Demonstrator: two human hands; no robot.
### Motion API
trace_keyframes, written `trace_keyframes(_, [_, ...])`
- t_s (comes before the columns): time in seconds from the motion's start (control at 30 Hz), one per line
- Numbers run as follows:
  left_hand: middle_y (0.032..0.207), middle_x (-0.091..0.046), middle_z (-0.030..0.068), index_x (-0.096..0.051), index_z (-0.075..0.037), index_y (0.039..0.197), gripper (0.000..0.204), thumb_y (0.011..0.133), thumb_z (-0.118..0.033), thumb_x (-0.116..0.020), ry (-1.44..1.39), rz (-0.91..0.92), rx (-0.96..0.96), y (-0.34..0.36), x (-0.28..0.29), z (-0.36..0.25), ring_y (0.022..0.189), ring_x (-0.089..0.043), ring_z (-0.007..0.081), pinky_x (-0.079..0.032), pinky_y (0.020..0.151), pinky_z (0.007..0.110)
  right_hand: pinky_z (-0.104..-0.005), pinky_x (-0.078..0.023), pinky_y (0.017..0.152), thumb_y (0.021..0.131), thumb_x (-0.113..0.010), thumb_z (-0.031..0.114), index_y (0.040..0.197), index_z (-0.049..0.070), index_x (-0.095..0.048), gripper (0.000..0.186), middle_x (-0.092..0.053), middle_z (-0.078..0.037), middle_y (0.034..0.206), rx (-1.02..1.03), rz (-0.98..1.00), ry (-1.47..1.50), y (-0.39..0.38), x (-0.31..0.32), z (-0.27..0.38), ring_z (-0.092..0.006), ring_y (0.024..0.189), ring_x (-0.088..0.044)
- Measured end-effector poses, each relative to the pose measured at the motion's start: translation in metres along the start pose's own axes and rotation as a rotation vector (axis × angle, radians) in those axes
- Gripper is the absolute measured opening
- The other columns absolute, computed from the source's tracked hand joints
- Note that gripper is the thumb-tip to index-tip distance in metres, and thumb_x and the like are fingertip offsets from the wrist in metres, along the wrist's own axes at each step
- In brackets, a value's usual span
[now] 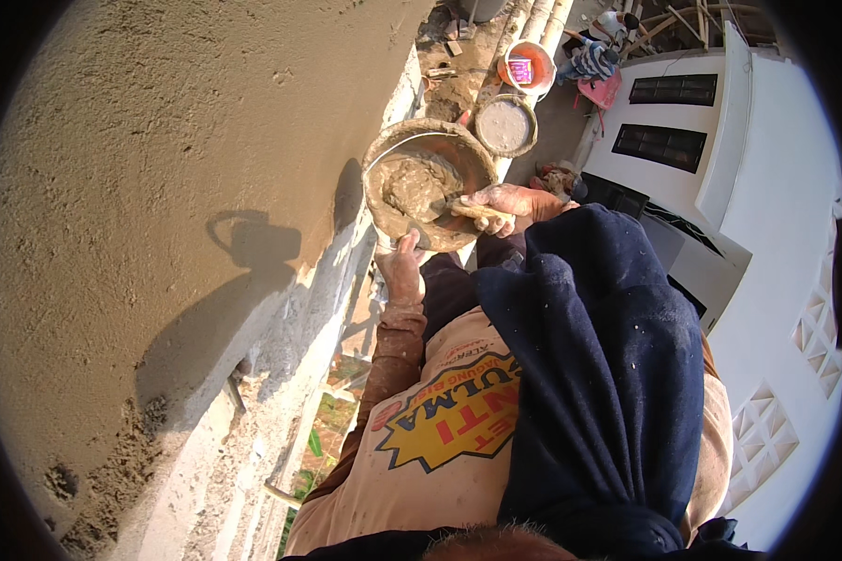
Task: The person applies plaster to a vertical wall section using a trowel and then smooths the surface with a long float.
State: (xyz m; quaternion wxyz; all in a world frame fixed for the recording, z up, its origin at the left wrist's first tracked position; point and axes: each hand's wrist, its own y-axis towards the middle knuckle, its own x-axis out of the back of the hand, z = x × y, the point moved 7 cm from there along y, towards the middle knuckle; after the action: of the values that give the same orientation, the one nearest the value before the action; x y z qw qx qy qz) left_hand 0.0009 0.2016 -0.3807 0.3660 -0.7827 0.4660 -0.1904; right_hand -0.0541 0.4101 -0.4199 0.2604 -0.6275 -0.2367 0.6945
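From the left, your left hand (pixel 403 269) has its grip clamped on the near rim of a round, mortar-smeared bucket (pixel 478 168) with wet, brown mortar (pixel 421 187); over its right side, your right hand (pixel 507 203) grips a tan, elongated tool (pixel 482 211).

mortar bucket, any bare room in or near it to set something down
Inside the mortar bucket, bare wall shows between mortar and far-right rim. Poles beyond the orange bucket look bare. Crowded: near rim, by left hand and right hand; far right, by grey-filled bucket.
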Motion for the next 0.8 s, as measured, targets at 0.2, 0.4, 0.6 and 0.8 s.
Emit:
trace_keyframes(0.2, [0.109, -0.06, 0.0156, -0.053, 0.004, 0.119, 0.038, 0.087, -0.008, -0.066, -0.231, 0.007, 0.073, -0.004, 0.013, -0.014, 0.091, -0.066, 0.03, -0.061, 0.069, 0.038, -0.0384, -0.053, 0.06, 0.094, -0.062, 0.042, 0.118, 0.006, -0.063, 0.044, -0.069, -0.012, 0.081, 0.198, -0.435, -0.924, -0.01, -0.062, 0.025, -0.022, 0.065, -0.067])
trace_keyframes(0.4, [0.112, -0.06, 0.0123, -0.05, -0.001, 0.128, 0.044, 0.087, -0.005, -0.064, -0.151, 0.124, -0.008, -0.014, 0.028, -0.024, 0.089, -0.066, 0.0278, -0.061, 0.068, 0.04, -0.0489, -0.052, 0.076, 0.088, -0.063, 0.03, 0.113, 0.001, -0.063, 0.037, -0.069, -0.02, 0.092, 0.201, -0.914, -1.696, -0.042, -0.078, 0.066, -0.0364, 0.088, -0.067])
trace_keyframes(0.6, [0.11, -0.061, 0.0121, -0.048, -0.006, 0.135, 0.051, 0.086, -0.003, -0.061, -0.215, 0.225, -0.067, -0.014, 0.032, -0.02, 0.083, -0.066, 0.0239, -0.058, 0.065, 0.033, -0.0434, -0.049, 0.069, 0.083, -0.068, 0.023, 0.099, -0.001, -0.061, 0.03, -0.061, -0.015, 0.079, 0.789, -0.323, -1.684, 0.034, -0.032, -0.014, -0.0331, 0.074, -0.06])
trace_keyframes(0.8, [0.108, -0.063, 0.0089, -0.046, -0.002, 0.137, 0.054, 0.084, 0.001, -0.062, -0.157, 0.115, -0.124, -0.02, 0.063, -0.013, 0.081, -0.063, 0.0176, -0.056, 0.061, 0.028, -0.0458, -0.055, 0.074, 0.084, -0.062, 0.023, 0.091, -0.002, -0.062, 0.026, -0.067, -0.025, 0.086, 0.395, -0.839, -1.773, -0.024, -0.14, 0.02, -0.0395, 0.089, -0.068])
